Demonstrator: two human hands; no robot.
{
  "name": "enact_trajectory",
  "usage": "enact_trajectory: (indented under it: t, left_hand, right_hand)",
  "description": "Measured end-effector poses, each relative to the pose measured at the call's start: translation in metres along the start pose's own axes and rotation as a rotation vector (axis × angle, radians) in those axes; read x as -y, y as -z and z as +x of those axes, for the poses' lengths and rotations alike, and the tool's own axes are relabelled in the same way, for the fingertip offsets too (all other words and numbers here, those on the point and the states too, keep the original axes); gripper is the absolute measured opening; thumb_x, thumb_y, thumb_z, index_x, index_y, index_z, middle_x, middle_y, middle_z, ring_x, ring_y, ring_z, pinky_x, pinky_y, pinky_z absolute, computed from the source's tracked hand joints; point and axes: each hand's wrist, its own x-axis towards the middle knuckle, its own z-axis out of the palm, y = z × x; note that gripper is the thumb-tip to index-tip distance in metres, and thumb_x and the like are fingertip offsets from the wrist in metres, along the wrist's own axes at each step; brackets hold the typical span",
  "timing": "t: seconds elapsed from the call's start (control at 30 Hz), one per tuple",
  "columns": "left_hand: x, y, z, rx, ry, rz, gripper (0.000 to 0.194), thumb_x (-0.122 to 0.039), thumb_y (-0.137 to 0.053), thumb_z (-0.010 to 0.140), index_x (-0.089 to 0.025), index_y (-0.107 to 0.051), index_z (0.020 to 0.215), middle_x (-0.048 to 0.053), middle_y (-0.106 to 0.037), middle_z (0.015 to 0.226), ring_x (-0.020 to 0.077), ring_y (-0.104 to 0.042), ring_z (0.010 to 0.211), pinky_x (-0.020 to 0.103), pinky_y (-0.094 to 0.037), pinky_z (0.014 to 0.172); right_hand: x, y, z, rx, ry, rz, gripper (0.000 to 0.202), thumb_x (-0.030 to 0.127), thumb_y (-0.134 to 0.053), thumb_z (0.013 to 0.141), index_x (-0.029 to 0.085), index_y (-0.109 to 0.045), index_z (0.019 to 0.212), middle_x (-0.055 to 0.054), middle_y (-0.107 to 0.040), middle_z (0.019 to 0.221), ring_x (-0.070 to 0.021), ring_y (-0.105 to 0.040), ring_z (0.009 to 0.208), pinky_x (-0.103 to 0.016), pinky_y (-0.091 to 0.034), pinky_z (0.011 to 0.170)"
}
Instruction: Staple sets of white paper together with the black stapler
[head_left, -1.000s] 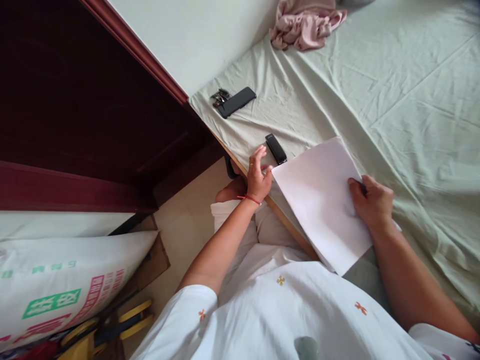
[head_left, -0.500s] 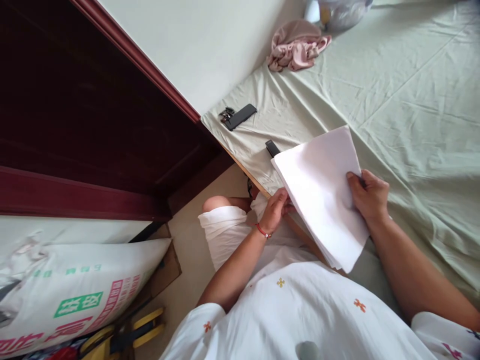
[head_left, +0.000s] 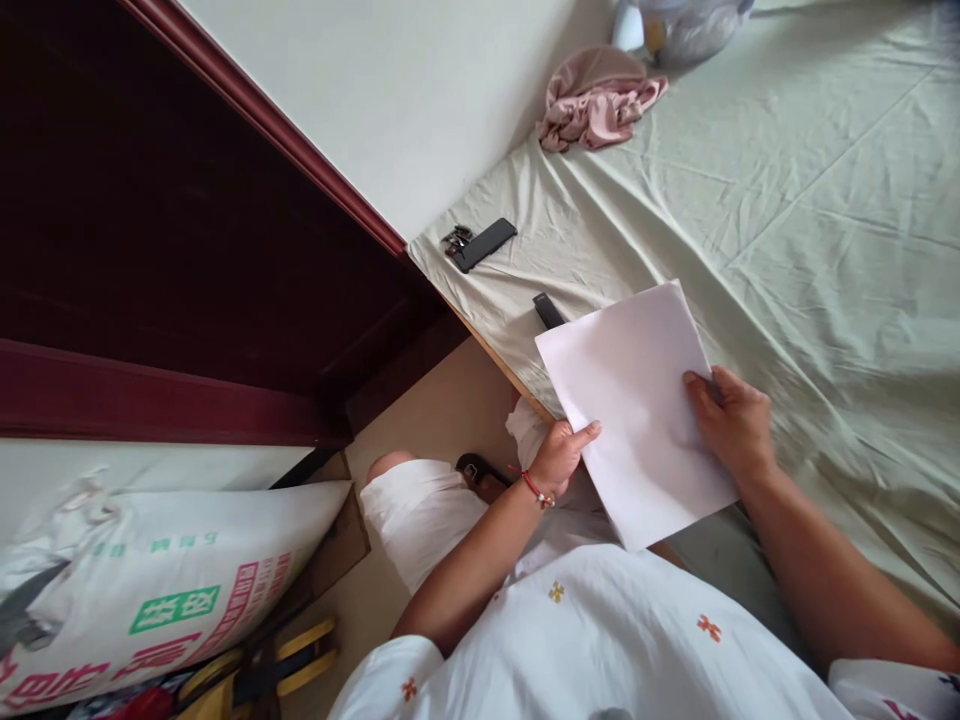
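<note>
A stack of white paper sheets point(head_left: 637, 400) is held tilted in front of my body, over the edge of the bed. My right hand point(head_left: 735, 415) grips its right edge, thumb on top and fingers hidden underneath. At the left edge, my left hand point(head_left: 561, 455) pinches the stack with its thumb along the border; its other fingers are partly hidden below. A narrow black object that looks like a stapler point(head_left: 547, 309) lies just beyond the far left corner, partly covered by the paper.
On the pale green bed sheet point(head_left: 840, 230) lie a flat black case or phone point(head_left: 486, 245), keys point(head_left: 457, 238), and a pink cloth point(head_left: 596, 100). A plastic bag point(head_left: 697, 30) stands farther back. Dark red wood panelling point(head_left: 172, 200) and a printed white sack point(head_left: 187, 570) are on the left.
The sheets' edges now lie more evenly together. My left thumb has come up over the left edge. My bent knee has swung out to the left, baring a dark shoe on the floor.
</note>
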Motion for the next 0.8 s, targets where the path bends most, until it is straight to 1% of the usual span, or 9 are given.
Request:
enact_trajectory:
  t: [0.13, 0.17, 0.27, 0.37, 0.43, 0.5, 0.63, 0.73, 0.8]
  left_hand:
    - [-0.004, 0.004, 0.001, 0.009, 0.088, -0.114, 0.048, -0.043, -0.093, 0.061, -0.011, -0.079, 0.094, 0.013, -0.08, 0.098, 0.0331, -0.072, 0.109, 0.047, -0.049, 0.107]
    - [-0.005, 0.004, 0.002, 0.013, 0.107, -0.148, 0.047, -0.041, -0.093, 0.061, -0.011, -0.079, 0.095, 0.013, -0.08, 0.099, 0.0331, -0.072, 0.109, 0.047, -0.049, 0.107]
    - [-0.012, 0.004, 0.007, 0.011, 0.168, -0.229, 0.046, -0.037, -0.095, 0.059, -0.011, -0.078, 0.093, 0.015, -0.08, 0.1, 0.0342, -0.071, 0.112, 0.048, -0.047, 0.109]
    - [-0.018, 0.004, 0.013, 0.007, 0.223, -0.252, 0.048, -0.035, -0.097, 0.053, -0.01, -0.077, 0.088, 0.016, -0.08, 0.095, 0.0361, -0.072, 0.111, 0.05, -0.047, 0.109]
    - [-0.022, 0.002, 0.016, 0.009, 0.252, -0.252, 0.05, -0.034, -0.098, 0.049, -0.01, -0.077, 0.087, 0.016, -0.08, 0.092, 0.0362, -0.073, 0.108, 0.051, -0.048, 0.108]
    - [-0.022, 0.001, 0.013, -0.007, 0.246, -0.254, 0.051, -0.035, -0.098, 0.049, -0.011, -0.076, 0.087, 0.015, -0.08, 0.091, 0.0347, -0.074, 0.103, 0.051, -0.049, 0.106]
    - [-0.009, -0.002, -0.008, -0.042, 0.15, -0.266, 0.047, -0.039, -0.096, 0.054, -0.011, -0.075, 0.085, 0.013, -0.079, 0.087, 0.0313, -0.075, 0.096, 0.047, -0.052, 0.102]
    - [0.007, -0.005, -0.027, -0.057, 0.109, -0.261, 0.047, -0.046, -0.095, 0.056, -0.011, -0.074, 0.079, 0.012, -0.077, 0.076, 0.0312, -0.076, 0.092, 0.045, -0.054, 0.098]
    - [0.016, -0.006, -0.033, -0.112, 0.072, -0.27, 0.05, -0.05, -0.095, 0.054, -0.011, -0.073, 0.077, 0.011, -0.076, 0.071, 0.0314, -0.076, 0.089, 0.044, -0.056, 0.095]
  right_hand:
    - [-0.005, 0.0, -0.003, 0.048, -0.017, -0.004, 0.04, 0.052, -0.053, 0.091, 0.026, -0.037, 0.065, 0.006, -0.035, 0.055, -0.0126, -0.035, 0.053, -0.03, -0.027, 0.056]
    - [-0.006, -0.001, -0.004, 0.053, -0.025, -0.011, 0.039, 0.052, -0.052, 0.092, 0.026, -0.04, 0.066, 0.006, -0.037, 0.056, -0.0128, -0.036, 0.053, -0.03, -0.028, 0.056]
    - [-0.005, -0.001, -0.009, 0.038, -0.048, -0.038, 0.037, 0.053, -0.05, 0.093, 0.025, -0.045, 0.069, 0.005, -0.041, 0.056, -0.0135, -0.038, 0.053, -0.03, -0.029, 0.057]
    - [-0.001, 0.0, -0.01, 0.014, -0.112, -0.036, 0.036, 0.054, -0.05, 0.092, 0.026, -0.047, 0.07, 0.004, -0.043, 0.056, -0.0147, -0.041, 0.053, -0.03, -0.031, 0.057]
    - [0.0, 0.002, -0.008, 0.033, -0.099, -0.035, 0.035, 0.054, -0.051, 0.091, 0.025, -0.05, 0.071, 0.004, -0.046, 0.055, -0.0159, -0.043, 0.054, -0.031, -0.031, 0.057]
    - [0.0, 0.003, -0.006, 0.051, -0.086, -0.026, 0.036, 0.055, -0.051, 0.09, 0.026, -0.049, 0.07, 0.003, -0.047, 0.055, -0.0168, -0.044, 0.055, -0.031, -0.031, 0.057]
    - [-0.003, 0.001, -0.007, 0.049, -0.062, 0.01, 0.039, 0.058, -0.049, 0.091, 0.026, -0.046, 0.07, 0.003, -0.047, 0.058, -0.0168, -0.044, 0.057, -0.031, -0.032, 0.057]
    - [-0.005, 0.003, -0.01, 0.091, -0.047, 0.054, 0.041, 0.061, -0.048, 0.091, 0.024, -0.052, 0.073, 0.003, -0.049, 0.059, -0.0162, -0.044, 0.057, -0.031, -0.034, 0.057]
    - [-0.004, 0.006, -0.009, 0.155, -0.013, 0.079, 0.041, 0.063, -0.052, 0.087, 0.023, -0.059, 0.078, 0.002, -0.054, 0.061, -0.0163, -0.047, 0.057, -0.03, -0.036, 0.058]
